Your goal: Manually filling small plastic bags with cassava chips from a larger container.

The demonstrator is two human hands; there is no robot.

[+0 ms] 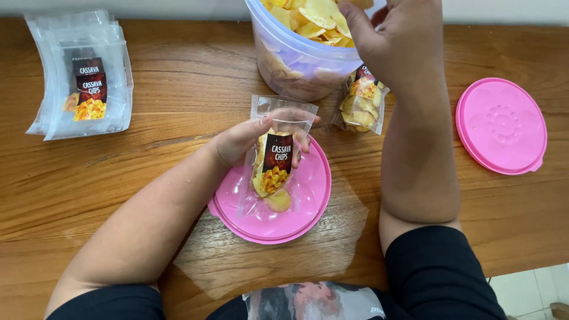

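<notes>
A left hand [249,139] pinches a clear pouch [275,160] open over a pink lid [308,204], a few chips inside; the right hand [397,41] reaches into the far tub [296,59] (its grip hidden). Tilting the loosely held pouch could spill chips onto the table [178,101].

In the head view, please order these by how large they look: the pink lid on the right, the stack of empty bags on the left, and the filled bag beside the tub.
1. Stack of empty bags
2. Pink lid, nearly as large, so this order is unsure
3. Filled bag, clearly smallest, though the right hand partly covers it
</notes>
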